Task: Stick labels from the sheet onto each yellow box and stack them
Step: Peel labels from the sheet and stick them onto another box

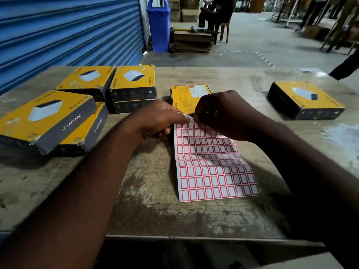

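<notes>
A sheet of red-bordered white labels (211,167) lies on the wooden table (155,206) in front of me. My left hand (161,119) grips the sheet's top left corner. My right hand (221,115) pinches at the sheet's top edge, right beside the left thumb. Just behind the hands lies one yellow box (189,96), printed back side up. Several more yellow boxes sit at the left: a front pile of two (48,121), one behind it (85,78), and a pile of two (134,82). A single yellow box (305,100) rests at the right.
A blue roller shutter (68,32) closes off the left. Beyond the table stand a blue bin (158,26), a stack of flat cardboard (192,41) and a seated person (215,14). A dark sleeve (347,66) reaches in at the right edge.
</notes>
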Motion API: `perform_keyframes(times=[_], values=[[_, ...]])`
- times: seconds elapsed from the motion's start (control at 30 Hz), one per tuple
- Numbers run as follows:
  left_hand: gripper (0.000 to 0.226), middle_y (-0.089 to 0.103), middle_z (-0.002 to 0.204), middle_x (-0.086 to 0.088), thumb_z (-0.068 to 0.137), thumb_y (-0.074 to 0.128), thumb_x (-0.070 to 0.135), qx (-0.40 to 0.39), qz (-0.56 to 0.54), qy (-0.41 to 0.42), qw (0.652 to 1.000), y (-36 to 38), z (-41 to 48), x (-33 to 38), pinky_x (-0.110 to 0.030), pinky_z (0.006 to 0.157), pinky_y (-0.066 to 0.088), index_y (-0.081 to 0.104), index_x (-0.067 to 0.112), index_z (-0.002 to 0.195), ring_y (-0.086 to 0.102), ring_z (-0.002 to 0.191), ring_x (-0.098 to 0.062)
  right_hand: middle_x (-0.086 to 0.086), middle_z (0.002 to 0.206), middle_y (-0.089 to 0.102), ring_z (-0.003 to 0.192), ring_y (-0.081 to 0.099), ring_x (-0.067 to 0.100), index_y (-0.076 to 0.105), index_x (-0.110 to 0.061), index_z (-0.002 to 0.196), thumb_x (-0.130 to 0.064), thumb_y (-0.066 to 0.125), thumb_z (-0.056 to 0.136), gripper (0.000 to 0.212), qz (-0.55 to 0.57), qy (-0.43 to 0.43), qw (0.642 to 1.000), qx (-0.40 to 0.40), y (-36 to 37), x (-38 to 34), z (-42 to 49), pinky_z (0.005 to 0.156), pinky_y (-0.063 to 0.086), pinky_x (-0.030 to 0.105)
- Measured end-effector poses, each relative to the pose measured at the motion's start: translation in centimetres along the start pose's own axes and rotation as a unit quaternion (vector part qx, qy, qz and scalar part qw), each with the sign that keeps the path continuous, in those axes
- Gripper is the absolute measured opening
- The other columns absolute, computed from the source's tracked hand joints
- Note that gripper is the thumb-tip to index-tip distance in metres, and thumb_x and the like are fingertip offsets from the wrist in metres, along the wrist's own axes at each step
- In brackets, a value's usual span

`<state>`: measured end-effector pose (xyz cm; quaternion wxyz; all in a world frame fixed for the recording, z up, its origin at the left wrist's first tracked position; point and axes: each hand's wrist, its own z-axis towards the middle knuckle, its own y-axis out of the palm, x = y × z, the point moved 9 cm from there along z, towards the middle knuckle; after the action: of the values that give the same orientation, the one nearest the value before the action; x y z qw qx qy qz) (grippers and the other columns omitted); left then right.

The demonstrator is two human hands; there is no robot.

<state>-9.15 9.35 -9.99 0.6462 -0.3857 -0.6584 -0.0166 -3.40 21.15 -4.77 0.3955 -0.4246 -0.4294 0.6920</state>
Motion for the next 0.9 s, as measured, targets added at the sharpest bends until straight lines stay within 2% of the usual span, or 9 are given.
perform_keyframes(times=[0.1,0.23,0.33,0.43,0.63,0.77,0.83,0.9], values=[[0.024,0.067,0.085,-0.032,0.089,0.070,0.035,-0.004,0.014,0.004,1.000,0.0,0.2,0.0,-0.014,0.038,0.027,0.078,0.012,0.089,0.037,0.038,-0.008,-0.016,0.080,0.061,0.065,0.050,-0.012,0.072,-0.021,0.095,-0.021,0.065,0.093,0.008,0.001,0.002,1.000,0.008,0.0,0.2,0.0,0.057,0.033,0.001],[0.024,0.067,0.097,-0.035,0.088,0.070,0.035,-0.007,0.021,0.008,1.000,0.1,0.3,0.0,-0.013,0.038,0.028,0.078,0.012,0.091,0.037,0.039,-0.010,-0.023,0.075,0.053,0.064,0.049,-0.012,0.072,-0.020,0.096,-0.020,0.066,0.092,0.008,0.012,0.009,1.000,0.009,0.0,0.3,-0.1,0.057,0.035,-0.001],[0.024,0.068,0.097,-0.034,0.088,0.070,0.032,-0.009,0.028,0.012,0.999,0.2,0.3,0.1,-0.012,0.037,0.027,0.078,0.010,0.094,0.037,0.036,-0.007,-0.015,0.084,0.059,0.067,0.050,-0.011,0.072,-0.018,0.100,-0.019,0.064,0.093,0.011,0.020,0.009,1.000,-0.002,0.1,0.3,-0.1,0.058,0.036,-0.002],[0.024,0.069,0.096,-0.034,0.089,0.070,0.031,-0.012,0.031,0.009,0.999,0.3,0.2,0.2,-0.012,0.035,0.027,0.078,0.009,0.095,0.037,0.034,-0.006,-0.014,0.087,0.060,0.068,0.050,-0.012,0.071,-0.019,0.101,-0.019,0.064,0.093,0.012,0.020,0.014,1.000,-0.007,0.3,0.5,0.0,0.058,0.036,-0.003],[0.024,0.072,0.094,-0.028,0.091,0.067,0.028,-0.014,0.033,0.010,0.999,0.4,-0.1,0.5,-0.012,0.036,0.030,0.077,0.007,0.095,0.039,0.035,-0.004,-0.016,0.084,0.064,0.071,0.057,-0.008,0.065,-0.029,0.088,-0.017,0.066,0.091,0.013,0.071,0.033,0.997,-0.017,0.5,1.1,0.1,0.060,0.038,-0.001],[0.023,0.077,0.084,-0.011,0.086,0.073,0.032,-0.026,0.057,0.027,0.998,0.8,-0.4,0.9,-0.017,0.047,0.038,0.076,0.009,0.092,0.057,0.052,-0.008,-0.024,0.076,0.060,0.069,0.057,-0.017,0.068,-0.026,0.087,-0.018,0.069,0.091,0.009,0.088,0.032,0.996,-0.013,0.4,1.1,0.1,0.060,0.039,0.001],[0.025,0.077,0.083,-0.008,0.084,0.076,0.033,-0.023,0.063,0.030,0.997,0.9,-0.5,1.0,-0.020,0.054,0.043,0.076,0.009,0.090,0.064,0.063,-0.013,-0.020,0.080,0.064,0.071,0.059,-0.011,0.072,-0.022,0.089,-0.020,0.069,0.091,0.003,0.084,0.027,0.996,-0.013,0.4,1.0,0.0,0.060,0.039,0.002],[0.025,0.077,0.081,-0.006,0.082,0.077,0.033,-0.017,0.064,0.031,0.997,0.9,-0.5,1.1,-0.017,0.053,0.044,0.076,0.009,0.088,0.066,0.064,-0.011,-0.017,0.082,0.065,0.074,0.059,-0.009,0.073,-0.019,0.092,-0.021,0.069,0.091,0.005,0.079,0.023,0.997,-0.011,0.4,0.9,0.0,0.061,0.039,0.001]])
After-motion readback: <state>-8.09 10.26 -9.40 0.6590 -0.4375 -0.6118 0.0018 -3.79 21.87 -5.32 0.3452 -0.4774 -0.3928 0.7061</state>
